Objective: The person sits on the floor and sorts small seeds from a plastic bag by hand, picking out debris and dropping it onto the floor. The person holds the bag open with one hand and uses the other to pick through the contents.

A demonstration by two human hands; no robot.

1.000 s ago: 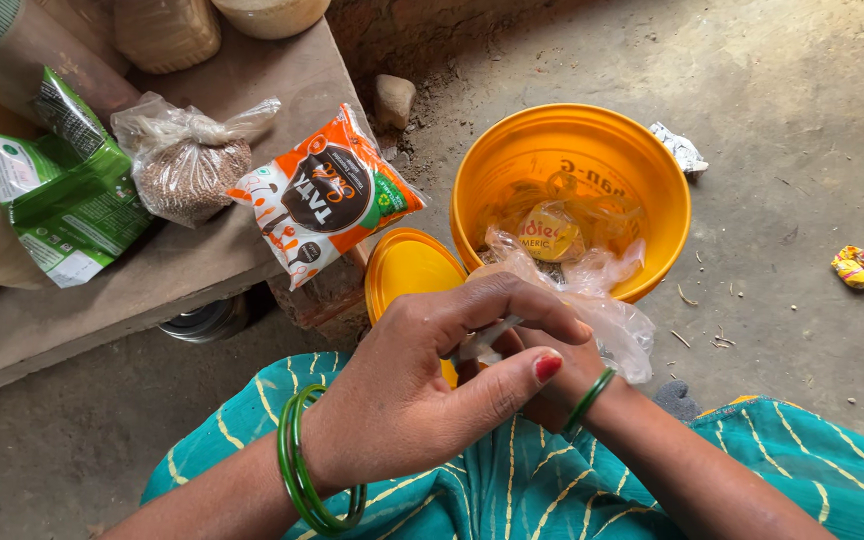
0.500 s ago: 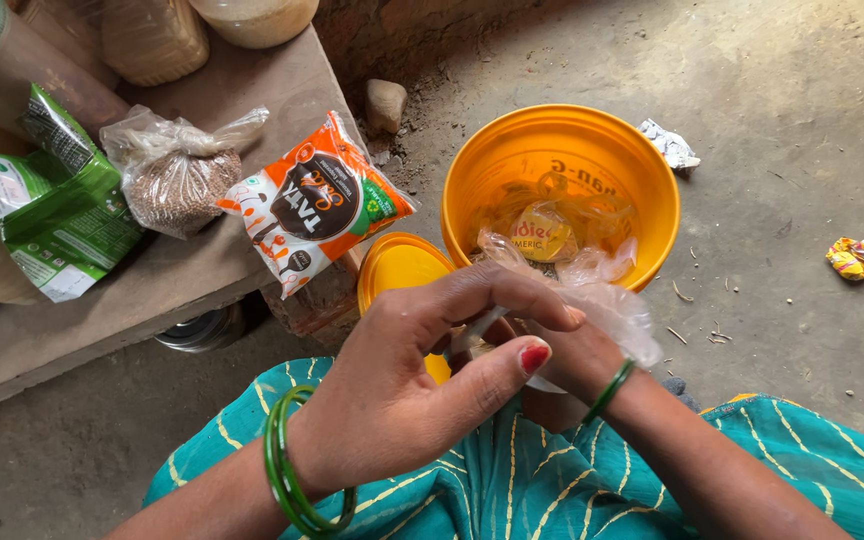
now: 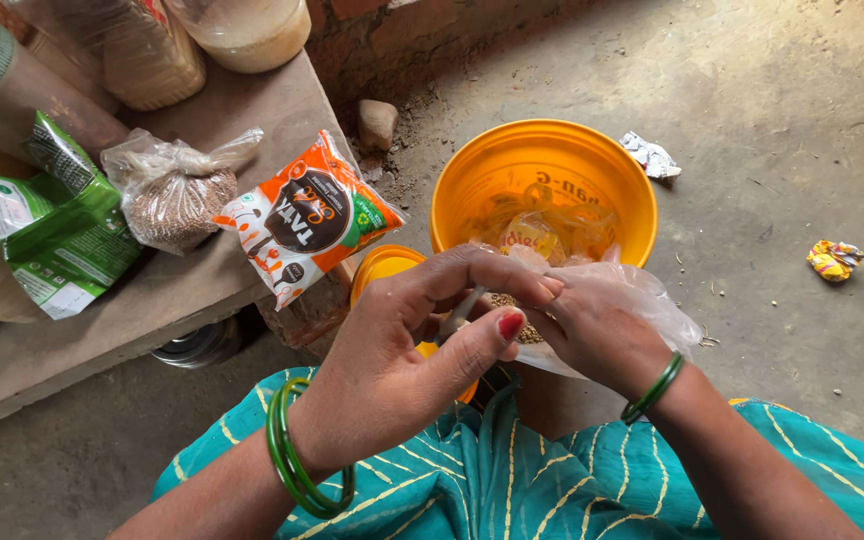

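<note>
While pinching the twisted neck of a small clear plastic bag [image 3: 592, 320] of brown seeds, held over the lap at about 6 o'clock of the orange bucket [image 3: 472, 195]. Left hand [image 3: 402, 360] curled, thumb and forefinger pressed together on the bag's neck; right hand [image 3: 597, 335] cupped round the bag's body, fingers closed on the film.

Likely to go wrong: thin film tearing, or the neck slipping open under the pull, and seeds spilling onto the teal cloth or the dusty floor. Could also knock the orange lid [image 3: 384, 268] lying just below the hands.

At 9 to 10 o'clock, on the low bench [image 3: 102, 340]: an orange packet [image 3: 307, 225], a clear bag of grain [image 3: 174, 195], a green packet [image 3: 62, 240]. Yellow wrapper [image 3: 834, 258] on the floor at 3 o'clock.

Hard to tell whether a knot or band closes the neck: fingers cover it. Seeds mostly hidden behind the right hand. Bucket's contents blurred, only crumpled clear packets. Jars at 11 o'clock cut off by the frame.
</note>
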